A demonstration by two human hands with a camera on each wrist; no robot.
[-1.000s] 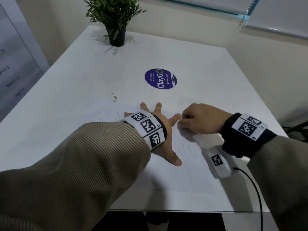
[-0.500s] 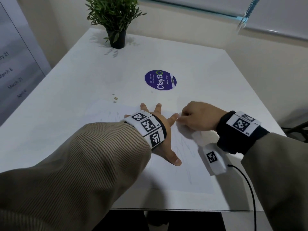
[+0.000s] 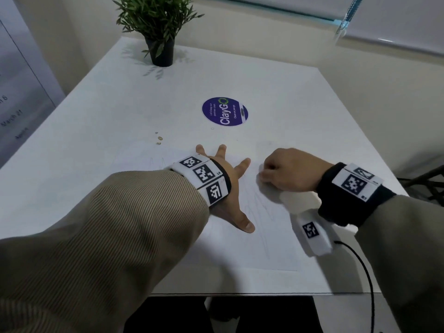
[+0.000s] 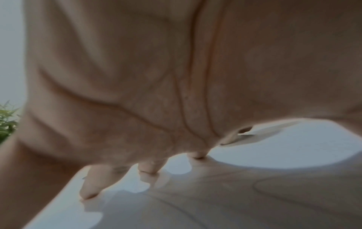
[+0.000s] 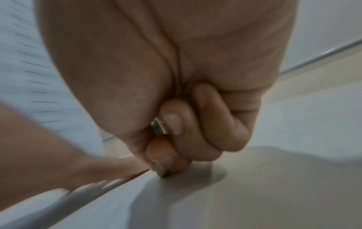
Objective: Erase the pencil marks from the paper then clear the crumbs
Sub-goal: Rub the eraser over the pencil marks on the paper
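Observation:
A white sheet of paper (image 3: 240,248) with faint pencil marks (image 3: 262,207) lies on the white table (image 3: 120,104). My left hand (image 3: 228,181) presses flat on the sheet, fingers spread; the left wrist view shows its fingertips (image 4: 90,187) touching the paper. My right hand (image 3: 286,169) is curled into a fist at the sheet's upper right, just right of my left index finger. In the right wrist view its fingers pinch a small eraser (image 5: 162,172) whose dark tip touches the paper; most of the eraser is hidden in the fist.
A few small brown specks (image 3: 158,138) lie on the table past the sheet's top left. A round purple sticker (image 3: 224,111) sits mid-table, a potted plant (image 3: 159,25) at the far edge. A black cable (image 3: 365,272) trails from my right wrist over the near edge.
My right hand has shifted slightly back and forth at the sheet's upper right. My left hand stays flat in the same place.

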